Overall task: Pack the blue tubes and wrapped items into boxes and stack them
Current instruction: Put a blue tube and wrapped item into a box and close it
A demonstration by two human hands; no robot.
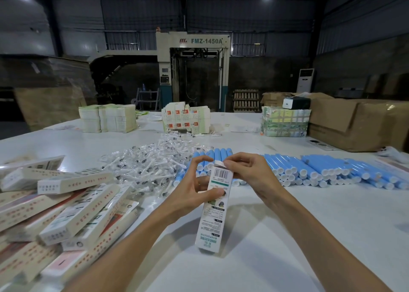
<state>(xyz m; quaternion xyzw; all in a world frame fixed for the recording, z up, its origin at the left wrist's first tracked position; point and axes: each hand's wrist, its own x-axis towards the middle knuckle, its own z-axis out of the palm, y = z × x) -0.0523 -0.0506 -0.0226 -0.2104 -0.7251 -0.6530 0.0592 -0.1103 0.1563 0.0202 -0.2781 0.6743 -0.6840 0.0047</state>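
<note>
Cardboard box [212, 225], gripped by the left hand [190, 192], looks ready to close: right hand [247, 170] pinches its top flap [219, 163]. Next, stack it on the nine-o'clock pile [77, 205].

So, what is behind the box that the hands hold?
Behind the box, blue tubes lie in rows on the table, wrapped items heaped to their left. The box, left hand and right hand cover some tubes, so their number cannot be told.

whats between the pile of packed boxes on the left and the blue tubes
In the head view, a heap of clear-wrapped items lies between the packed boxes and the blue tubes.
</note>
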